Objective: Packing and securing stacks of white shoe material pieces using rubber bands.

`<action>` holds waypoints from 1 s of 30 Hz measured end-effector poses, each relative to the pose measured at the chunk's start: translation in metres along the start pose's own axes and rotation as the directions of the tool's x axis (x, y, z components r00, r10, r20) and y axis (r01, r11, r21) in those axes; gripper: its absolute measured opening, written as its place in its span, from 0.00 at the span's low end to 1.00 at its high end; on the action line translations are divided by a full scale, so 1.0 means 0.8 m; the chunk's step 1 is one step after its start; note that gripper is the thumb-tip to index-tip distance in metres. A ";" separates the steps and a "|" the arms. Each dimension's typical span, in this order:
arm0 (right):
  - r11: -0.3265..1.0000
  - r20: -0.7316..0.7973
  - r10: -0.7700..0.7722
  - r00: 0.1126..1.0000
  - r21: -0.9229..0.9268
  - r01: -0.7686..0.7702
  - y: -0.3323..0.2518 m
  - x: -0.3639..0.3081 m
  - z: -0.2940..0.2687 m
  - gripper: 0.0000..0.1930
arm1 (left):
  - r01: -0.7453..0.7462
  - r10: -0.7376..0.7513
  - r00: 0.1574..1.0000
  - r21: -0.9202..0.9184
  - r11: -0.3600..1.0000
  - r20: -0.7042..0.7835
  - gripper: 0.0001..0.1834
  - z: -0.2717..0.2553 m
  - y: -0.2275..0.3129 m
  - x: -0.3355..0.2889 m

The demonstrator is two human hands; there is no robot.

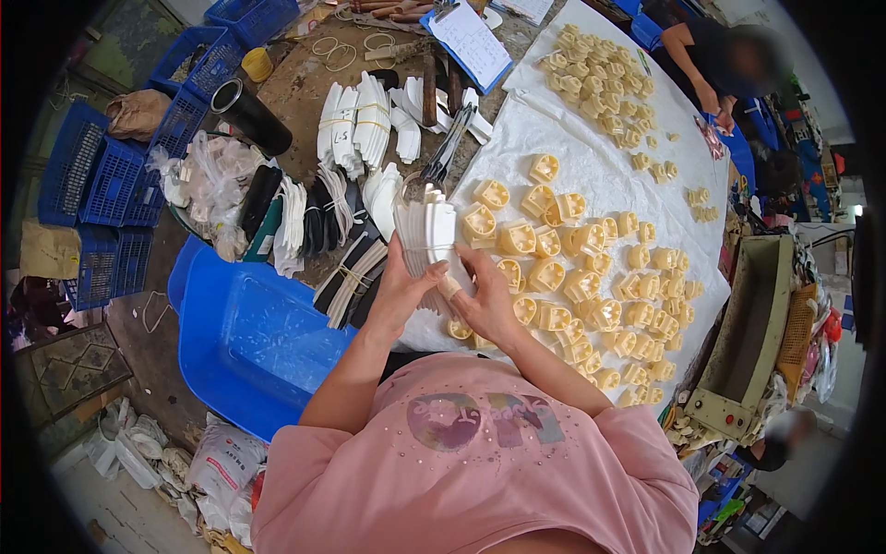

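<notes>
In front of my chest, both hands hold one bundle of thin white curved strips [428, 226], upright, with a band around its middle. My left hand [404, 284] is closed on the bundle's left side. Gripping its lower right side is my right hand [487, 300], whose thumb has a pale wrap. Just right of the bundle stand rows of cream cup-like moulded parts [517, 238] on a white sheet [484, 171]. To its left lie more banded white strips [371, 120], and dark and cream strips [353, 277] tied together.
A blue tub [217, 342] sits at my left, below blue crates [65, 166]. On the table are a black tumbler [249, 115], tools with dark handles [430, 88] and a clipboard [469, 44]. A co-worker's hands [715, 106] are at the sheet's far right.
</notes>
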State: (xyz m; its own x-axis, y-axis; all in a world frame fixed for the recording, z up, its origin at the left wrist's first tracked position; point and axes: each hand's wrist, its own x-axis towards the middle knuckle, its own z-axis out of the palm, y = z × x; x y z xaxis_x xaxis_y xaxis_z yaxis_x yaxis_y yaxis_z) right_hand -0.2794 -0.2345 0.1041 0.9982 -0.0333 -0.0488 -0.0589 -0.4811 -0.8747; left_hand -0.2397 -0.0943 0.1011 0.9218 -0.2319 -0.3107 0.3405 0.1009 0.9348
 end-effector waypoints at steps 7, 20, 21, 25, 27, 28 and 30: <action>0.920 0.113 0.101 0.988 0.367 -0.136 0.001 0.004 0.001 0.15 | 0.288 -0.215 0.950 -0.367 0.884 0.228 0.35 -0.010 -0.010 -0.008; 0.940 0.063 -0.335 0.940 0.091 0.329 -0.010 -0.001 0.003 0.09 | 0.393 -0.241 0.906 -0.483 0.782 0.347 0.26 -0.025 -0.011 -0.011; 0.973 0.027 -0.195 0.980 0.132 0.190 -0.017 0.000 0.002 0.10 | 0.392 -0.241 0.907 -0.486 0.781 0.344 0.26 -0.025 -0.011 -0.011; 0.997 0.028 -0.070 0.997 0.045 0.069 -0.015 0.006 -0.001 0.12 | 0.416 -0.249 0.887 -0.438 0.797 0.389 0.26 -0.020 -0.007 -0.011; 0.997 0.105 -0.060 0.993 0.056 0.055 -0.009 0.007 -0.005 0.11 | 0.434 -0.267 0.872 -0.395 0.810 0.410 0.26 -0.020 -0.008 -0.010; 0.997 0.182 -0.051 0.982 0.067 0.040 -0.008 0.008 -0.009 0.10 | 0.473 -0.292 0.848 -0.385 0.792 0.441 0.26 -0.022 -0.013 -0.008; 0.999 0.287 -0.017 0.958 0.032 0.008 -0.021 0.009 -0.022 0.09 | 0.508 -0.314 0.826 -0.375 0.776 0.469 0.26 -0.028 -0.017 -0.006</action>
State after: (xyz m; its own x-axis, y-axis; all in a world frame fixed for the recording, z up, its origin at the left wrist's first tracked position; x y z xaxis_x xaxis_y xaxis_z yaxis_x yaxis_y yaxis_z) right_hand -0.2709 -0.2424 0.1269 0.9587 0.2278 -0.1703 -0.0506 -0.4528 -0.8902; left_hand -0.2446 -0.0731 0.0856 0.5672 -0.6769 -0.4691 0.8017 0.3233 0.5027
